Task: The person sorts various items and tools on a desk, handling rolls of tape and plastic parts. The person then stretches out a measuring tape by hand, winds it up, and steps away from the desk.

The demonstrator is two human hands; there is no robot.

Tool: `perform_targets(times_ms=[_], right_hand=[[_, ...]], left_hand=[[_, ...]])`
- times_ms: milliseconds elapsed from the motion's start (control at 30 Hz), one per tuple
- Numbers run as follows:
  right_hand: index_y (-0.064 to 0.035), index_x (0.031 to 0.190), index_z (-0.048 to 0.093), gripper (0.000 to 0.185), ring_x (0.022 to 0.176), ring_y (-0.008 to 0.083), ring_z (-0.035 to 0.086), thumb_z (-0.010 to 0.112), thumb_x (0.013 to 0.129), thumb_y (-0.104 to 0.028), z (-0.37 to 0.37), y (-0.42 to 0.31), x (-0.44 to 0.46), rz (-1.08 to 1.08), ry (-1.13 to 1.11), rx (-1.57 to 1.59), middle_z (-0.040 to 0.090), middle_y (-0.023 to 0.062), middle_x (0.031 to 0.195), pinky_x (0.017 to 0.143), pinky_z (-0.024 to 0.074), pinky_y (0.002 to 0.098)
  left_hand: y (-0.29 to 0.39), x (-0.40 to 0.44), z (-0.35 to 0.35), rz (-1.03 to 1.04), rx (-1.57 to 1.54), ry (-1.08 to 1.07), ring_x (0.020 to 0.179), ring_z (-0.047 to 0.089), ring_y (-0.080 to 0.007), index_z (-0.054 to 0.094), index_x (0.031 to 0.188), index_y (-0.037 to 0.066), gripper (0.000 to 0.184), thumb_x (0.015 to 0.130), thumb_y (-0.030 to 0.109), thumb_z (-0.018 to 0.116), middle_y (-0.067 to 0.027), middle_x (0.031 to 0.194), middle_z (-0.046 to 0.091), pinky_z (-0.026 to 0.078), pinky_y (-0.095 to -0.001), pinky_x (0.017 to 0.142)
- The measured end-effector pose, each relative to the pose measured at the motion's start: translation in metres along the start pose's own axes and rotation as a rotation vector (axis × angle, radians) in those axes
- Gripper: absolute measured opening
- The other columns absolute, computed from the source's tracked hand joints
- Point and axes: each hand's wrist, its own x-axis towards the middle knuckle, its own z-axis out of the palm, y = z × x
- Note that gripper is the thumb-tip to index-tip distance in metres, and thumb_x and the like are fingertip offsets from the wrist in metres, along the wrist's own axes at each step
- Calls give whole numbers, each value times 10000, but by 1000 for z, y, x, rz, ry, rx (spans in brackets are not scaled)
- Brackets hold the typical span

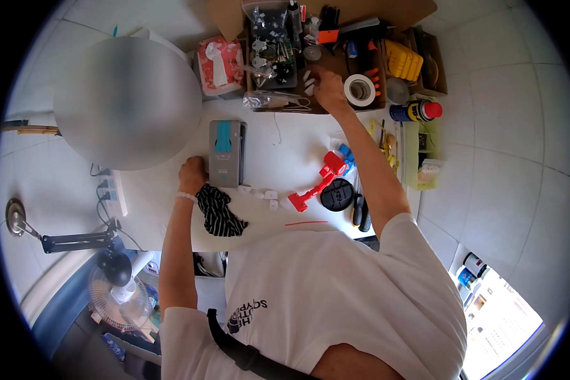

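Note:
My right hand (329,92) reaches into an open cardboard box (285,109) at the back of the table. Its fingers are bent together around small white pieces (308,83); how many are gripped is hard to see. Beside it lies a roll of white tape (360,90). My left hand (193,174) rests closed on the table, with nothing visible in it. It is beside a grey box with a teal band (223,166) and just above a black-and-white striped cloth (218,212). Several small white blocks (272,196) lie right of that cloth.
A red jointed plastic piece (320,182), a black round lid (337,194) and screwdrivers (361,212) lie near my right arm. A spray can (415,111) and a green tray (429,180) line the right edge. A large grey disc (128,103) covers the back left.

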Motion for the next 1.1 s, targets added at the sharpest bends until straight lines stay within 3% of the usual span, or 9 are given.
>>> perform_targets(times_ms=[167,500,700,767,867,1100], right_hand=[[-84,952,615,243,904,367,617,665,714,-74,11,7,6,28,106,-216,648,186,914,757,526,423],[-67,959,603,245,875,388,617,639,719,-97,20,10,12,-1,114,-164,641,207,898,752,524,441],[-61,1029,565,339,964,397,590,652,702,-88,10,0,4,39,-20,-183,611,220,1023,802,508,441],[-80,1069,539,415,1014,405,558,683,680,-71,11,2,0,-54,-29,-319,548,206,1101,814,501,456],[-83,1074,527,454,1009,415,548,704,659,-40,10,3,-5,-159,-23,-363,492,202,1115,800,505,473],[-77,1063,528,458,1009,409,555,717,649,-20,2,-11,-10,-137,-31,-385,475,202,1130,799,510,470]], left_hand=[[-8,4,11,6,-11,39,860,621,-373,620,784,15,228,609,100,741,-188,898,642,518,-410,723],[-4,1,5,9,-7,41,861,615,-377,615,778,18,249,589,106,750,-193,897,637,513,-425,720],[-6,2,6,13,2,48,861,615,-376,615,779,13,235,601,91,747,-195,908,638,512,-423,720],[-6,4,7,13,6,36,862,616,-375,616,782,12,234,605,90,746,-194,905,638,512,-421,722],[-5,4,7,7,6,28,862,617,-374,616,784,10,237,604,91,749,-193,896,640,511,-418,725],[-3,2,4,-6,-12,21,859,612,-381,603,781,12,281,571,97,769,-195,894,633,507,-422,719]])
